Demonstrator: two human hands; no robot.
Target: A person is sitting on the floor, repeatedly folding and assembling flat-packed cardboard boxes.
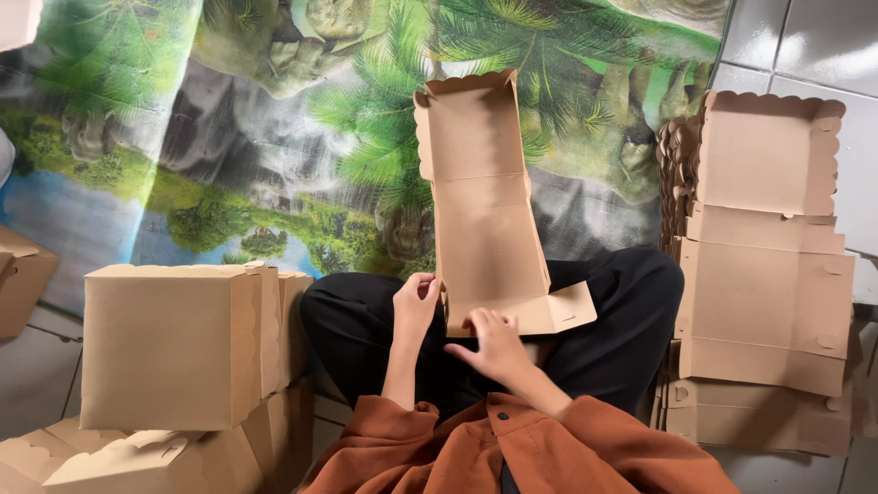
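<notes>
Setting: a person is seated cross-legged on the floor (805,46), black trousers and a rust-orange shirt seen from above; a printed jungle-scene mat (229,137) is spread ahead of the knees.

Work piece: a partly folded brown cardboard box (485,229) is held over the lap, its long panel standing up and away from the body, scalloped end walls raised at the far end, one side flap (562,311) splayed out at the near right.

Left hand (416,302): closed on the near left edge of the box, fingers curled around the raised side wall.

Right hand (498,343): laid flat with fingers spread on the near bottom panel, pressing rather than gripping; nothing is enclosed by it.

Step in hand: by the look of it, the near end of the box is being formed, the far end already shaped.

Next move, judged: the splayed side flap would need to be raised and tucked while the left wall is kept upright.

Left of the knees: finished closed boxes (169,348) are stacked on the floor.

Right of the knees: flat unfolded blanks (764,302) are piled against the leg, near the mat's right edge.
</notes>
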